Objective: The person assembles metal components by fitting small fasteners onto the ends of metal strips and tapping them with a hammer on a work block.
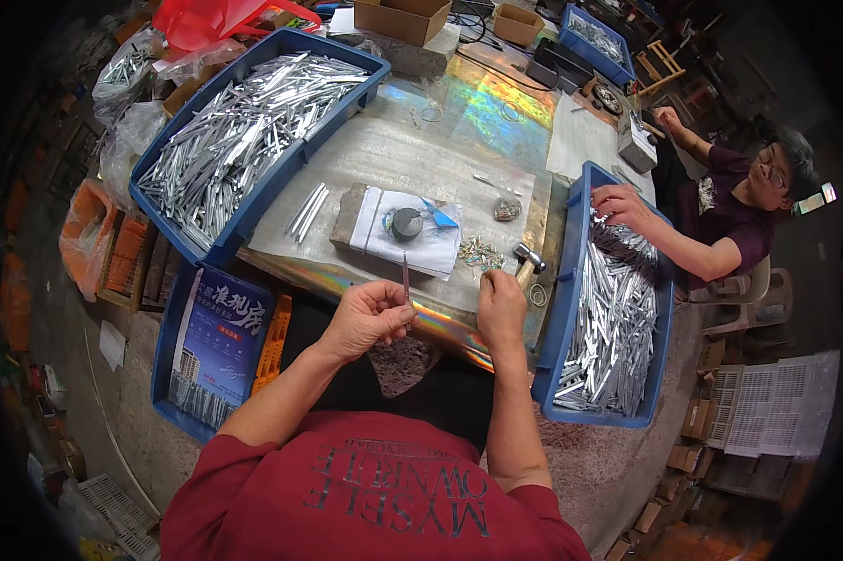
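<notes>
Pinches thin metal strip [406, 277] near-upright between thumb and fingertips of left hand [373, 316], likely leaving upper end free. Curls fingers of right hand [502, 307] just beside small fittings [482, 253]; cannot tell whether gripping any. Has dark round cup [407, 222] on papered block [350, 217] ahead, probably raised for access. Has hammer [529, 262], left blue bin [298, 157] and right blue bin [562, 313] apparently within easy reach.

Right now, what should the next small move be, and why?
Probably secure one piece from the pile of small parts in the right hand: it is by the pile's near edge, though whether it already pinches a piece is too small to tell. The left hand holds a metal strip with its tip toward the dark round block, so it can probably wait.
</notes>
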Action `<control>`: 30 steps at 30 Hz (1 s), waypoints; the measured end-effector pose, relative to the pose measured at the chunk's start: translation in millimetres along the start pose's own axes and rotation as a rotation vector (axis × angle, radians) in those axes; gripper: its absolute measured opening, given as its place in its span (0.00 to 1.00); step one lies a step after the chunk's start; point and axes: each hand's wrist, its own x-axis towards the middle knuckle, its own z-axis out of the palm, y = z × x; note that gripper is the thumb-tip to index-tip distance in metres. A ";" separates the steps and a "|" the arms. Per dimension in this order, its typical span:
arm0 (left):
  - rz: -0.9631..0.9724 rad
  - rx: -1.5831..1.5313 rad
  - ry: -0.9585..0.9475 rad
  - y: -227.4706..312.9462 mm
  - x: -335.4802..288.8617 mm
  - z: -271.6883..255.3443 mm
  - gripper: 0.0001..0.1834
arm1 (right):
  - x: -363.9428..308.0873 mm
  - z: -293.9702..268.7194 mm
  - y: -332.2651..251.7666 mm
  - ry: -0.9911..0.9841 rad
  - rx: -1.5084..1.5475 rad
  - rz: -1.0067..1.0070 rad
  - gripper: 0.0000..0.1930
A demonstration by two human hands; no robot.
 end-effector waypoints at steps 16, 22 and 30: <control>0.039 0.053 -0.002 -9.2 -3.9 -8.9 0.08 | 21.1 8.6 -16.1 -0.388 -0.417 0.227 0.06; 0.029 0.040 0.023 -11.9 -4.2 -10.6 0.08 | 7.3 1.7 2.2 -0.100 0.068 0.242 0.05; 0.019 0.054 0.049 -16.3 0.7 -4.1 0.09 | -12.8 -18.4 -22.3 -0.262 1.015 0.504 0.06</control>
